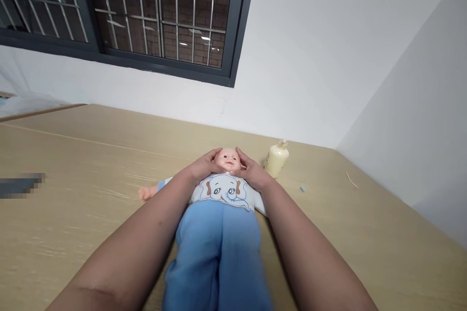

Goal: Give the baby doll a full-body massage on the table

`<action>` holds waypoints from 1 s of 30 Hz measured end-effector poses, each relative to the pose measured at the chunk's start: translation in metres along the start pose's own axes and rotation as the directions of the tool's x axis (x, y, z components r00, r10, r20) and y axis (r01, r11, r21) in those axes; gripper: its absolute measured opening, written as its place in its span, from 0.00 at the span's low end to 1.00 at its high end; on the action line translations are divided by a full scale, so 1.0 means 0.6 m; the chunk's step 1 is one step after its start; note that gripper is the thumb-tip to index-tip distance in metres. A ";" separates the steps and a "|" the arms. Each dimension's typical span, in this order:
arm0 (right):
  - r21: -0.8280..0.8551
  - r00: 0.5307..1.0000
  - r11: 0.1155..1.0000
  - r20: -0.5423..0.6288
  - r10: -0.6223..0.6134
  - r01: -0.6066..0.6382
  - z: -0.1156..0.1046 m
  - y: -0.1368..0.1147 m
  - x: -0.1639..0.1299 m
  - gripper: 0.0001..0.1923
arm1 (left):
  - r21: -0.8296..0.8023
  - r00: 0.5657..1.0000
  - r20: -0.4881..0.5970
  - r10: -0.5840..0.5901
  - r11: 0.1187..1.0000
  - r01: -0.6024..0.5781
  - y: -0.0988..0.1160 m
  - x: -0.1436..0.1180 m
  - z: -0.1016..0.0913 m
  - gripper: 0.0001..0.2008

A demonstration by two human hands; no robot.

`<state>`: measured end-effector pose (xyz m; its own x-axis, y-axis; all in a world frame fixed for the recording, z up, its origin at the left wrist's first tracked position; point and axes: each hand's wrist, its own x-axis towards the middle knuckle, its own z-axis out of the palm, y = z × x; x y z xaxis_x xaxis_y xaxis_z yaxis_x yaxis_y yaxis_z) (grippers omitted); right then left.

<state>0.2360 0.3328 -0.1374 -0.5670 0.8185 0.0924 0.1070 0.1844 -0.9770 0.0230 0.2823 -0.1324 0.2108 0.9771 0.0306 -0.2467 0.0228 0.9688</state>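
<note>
A baby doll (222, 233) lies on its back on the wooden table, its head away from me. It wears a white top with an elephant picture (222, 189) and blue trousers. My left hand (206, 165) cups one side of the doll's head (228, 157), fingers curved round it and thumb near the chin. On the other side, my right hand (251, 170) holds the head in the same way. One doll hand (147, 192) sticks out beyond my left forearm; the other is hidden behind my right arm.
Just right of my right hand stands a pale yellow pump bottle (277, 158). A small blue scrap (302, 189) and a thin pale strip (351, 180) lie on the table (365, 233). A barred window (160, 14) and white walls border the far side. A blurred dark patch (20, 185) is at left.
</note>
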 end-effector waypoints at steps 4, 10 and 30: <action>0.192 1.000 0.981 0.019 0.009 -0.013 -0.005 0.008 0.001 0.58 | -0.104 0.997 0.076 0.013 0.995 -0.005 0.001 0.003 -0.006 0.43; 0.356 0.995 0.930 0.073 0.069 -0.091 -0.006 -0.001 -0.005 0.56 | -0.125 1.000 0.010 0.004 0.992 -0.002 -0.006 0.014 -0.011 0.43; 0.257 0.999 0.966 -0.030 0.026 -0.017 0.009 -0.005 -0.003 0.44 | -0.049 1.000 -0.018 -0.014 0.999 0.013 -0.005 0.004 -0.004 0.49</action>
<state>0.2321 0.3280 -0.1354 -0.5395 0.8388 0.0728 -0.0970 0.0240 -0.9950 0.0222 0.2850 -0.1356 0.1968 0.9804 0.0125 -0.2897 0.0460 0.9560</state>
